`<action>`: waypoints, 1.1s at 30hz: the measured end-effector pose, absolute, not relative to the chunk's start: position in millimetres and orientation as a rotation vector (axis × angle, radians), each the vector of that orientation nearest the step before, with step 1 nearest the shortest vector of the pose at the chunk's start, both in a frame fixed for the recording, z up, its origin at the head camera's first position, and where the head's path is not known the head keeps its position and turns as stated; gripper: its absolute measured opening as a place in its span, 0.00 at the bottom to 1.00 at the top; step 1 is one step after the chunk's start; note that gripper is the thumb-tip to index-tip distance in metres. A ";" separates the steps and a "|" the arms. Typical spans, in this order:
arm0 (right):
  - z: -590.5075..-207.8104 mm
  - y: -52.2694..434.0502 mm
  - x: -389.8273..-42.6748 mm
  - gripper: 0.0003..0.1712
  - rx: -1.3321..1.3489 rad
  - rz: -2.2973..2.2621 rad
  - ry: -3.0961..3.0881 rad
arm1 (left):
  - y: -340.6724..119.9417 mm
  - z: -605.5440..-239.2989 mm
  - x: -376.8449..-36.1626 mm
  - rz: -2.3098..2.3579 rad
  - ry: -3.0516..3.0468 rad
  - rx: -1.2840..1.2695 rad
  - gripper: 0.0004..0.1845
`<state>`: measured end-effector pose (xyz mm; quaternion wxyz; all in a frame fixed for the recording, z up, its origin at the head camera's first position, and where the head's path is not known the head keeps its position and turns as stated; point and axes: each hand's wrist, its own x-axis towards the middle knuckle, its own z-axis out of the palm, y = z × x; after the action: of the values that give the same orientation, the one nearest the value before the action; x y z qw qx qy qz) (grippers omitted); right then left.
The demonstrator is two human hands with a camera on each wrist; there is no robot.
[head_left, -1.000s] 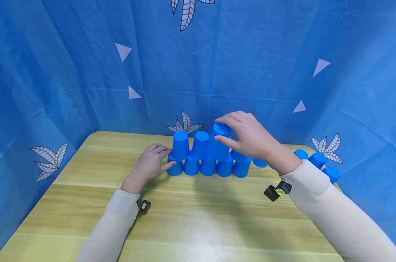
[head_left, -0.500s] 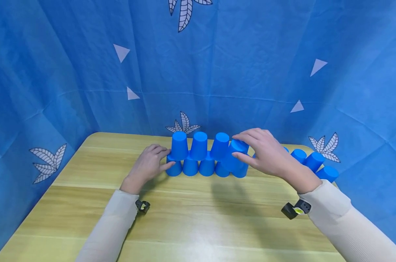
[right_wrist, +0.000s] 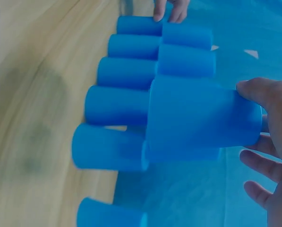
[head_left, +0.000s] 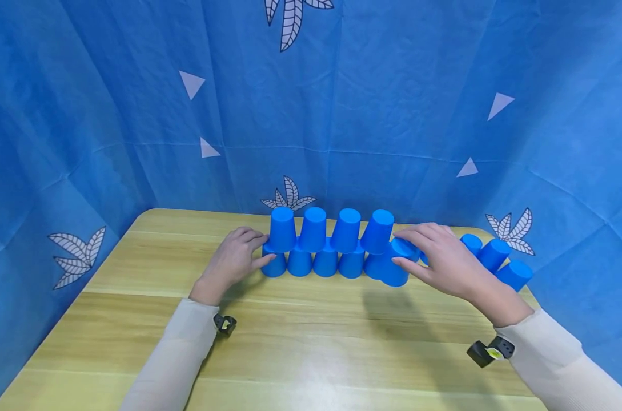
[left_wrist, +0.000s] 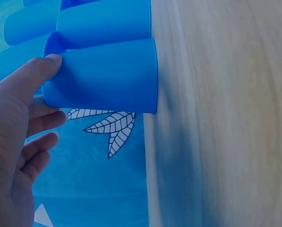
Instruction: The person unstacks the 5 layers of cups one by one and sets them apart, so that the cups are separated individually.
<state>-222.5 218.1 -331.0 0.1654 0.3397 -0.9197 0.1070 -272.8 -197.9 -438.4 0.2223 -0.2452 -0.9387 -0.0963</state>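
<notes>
we see a blue backdrop [head_left: 136, 114] with white leaf and triangle prints wrapped around a wooden surface [head_left: 290, 342]. on the surface stands a cup wall [head_left: 326, 242]: five blue cups upside down in the bottom row, four more upside down on top, each sitting over a gap between two lower cups. off to the right, spare cups [head_left: 496, 260] lie near the surface's far right corner, well apart from the wall.

our right hand [head_left: 444, 260] grips a held cup [head_left: 397, 262] just beside the right end of the bottom row, thumb on the near side and fingers spread over the far side and closed base. the cup is tilted, long axis leaning, closed base up and toward the right hand, open rim down and toward the front left; we cannot tell if the rim touches the surface. in the right wrist view the thumb sits at the base end of it [right_wrist: 202, 118].

our left hand [head_left: 236, 257] is relaxed and half open, thumb and fingertips resting against the end cup [head_left: 275, 264] at the left of the bottom row, which stands upright, mouth down. in the left wrist view the thumb presses near its closed base [left_wrist: 103, 78].
</notes>
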 end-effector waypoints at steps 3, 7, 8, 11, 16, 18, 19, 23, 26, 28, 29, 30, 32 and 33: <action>-336.1 228.0 -219.1 0.27 0.921 0.293 -2.654 | -197.8 -438.3 -273.2 -0.269 -2.602 -0.673 0.29; -345.7 243.9 -216.8 0.28 0.865 0.279 -2.694 | -197.9 -438.9 -273.2 -0.264 -2.613 -0.668 0.29; -348.5 248.4 -216.6 0.28 0.851 0.278 -2.701 | -198.0 -439.0 -273.1 -0.263 -2.613 -0.668 0.29; -356.9 261.8 -217.0 0.28 0.816 0.288 -2.710 | -198.2 -439.5 -273.1 -0.263 -2.606 -0.669 0.29; -367.6 284.3 -219.2 0.27 0.757 0.285 -2.718 | -198.5 -439.8 -273.3 -0.266 -2.602 -0.673 0.28; -370.4 293.4 -220.6 0.27 0.730 0.284 -2.725 | -198.5 -439.4 -273.6 -0.265 -2.602 -0.675 0.29; -371.5 298.1 -221.4 0.27 0.712 0.283 -2.733 | -198.3 -439.4 -273.8 -0.265 -2.602 -0.677 0.29; -376.7 316.5 -225.6 0.28 0.651 0.275 -2.766 | -197.9 -439.4 -274.1 -0.263 -2.606 -0.674 0.29; -380.7 329.5 -229.2 0.28 0.602 0.268 -2.797 | -198.0 -440.0 -274.2 -0.260 -2.610 -0.670 0.29; -382.7 337.3 -231.2 0.29 0.566 0.262 -2.822 | -198.1 -440.3 -274.1 -0.262 -2.610 -0.669 0.29; -383.8 341.0 -232.4 0.29 0.552 0.259 -2.833 | -198.2 -440.4 -274.0 -0.264 -2.610 -0.668 0.29; -384.7 344.5 -233.4 0.30 0.537 0.256 -2.845 | -198.2 -440.5 -273.9 -0.267 -2.609 -0.667 0.29; -386.4 350.9 -235.5 0.30 0.518 0.241 -2.861 | -198.3 -440.6 -273.9 -0.271 -2.608 -0.666 0.29; -387.2 353.8 -236.5 0.31 0.509 0.237 -2.869 | -198.4 -440.6 -273.8 -0.271 -2.608 -0.665 0.29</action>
<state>-236.5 353.8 -387.2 0.1089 0.1731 -0.9755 0.0806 -273.8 -198.4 -440.6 0.2167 -0.2401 -0.9412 -0.0980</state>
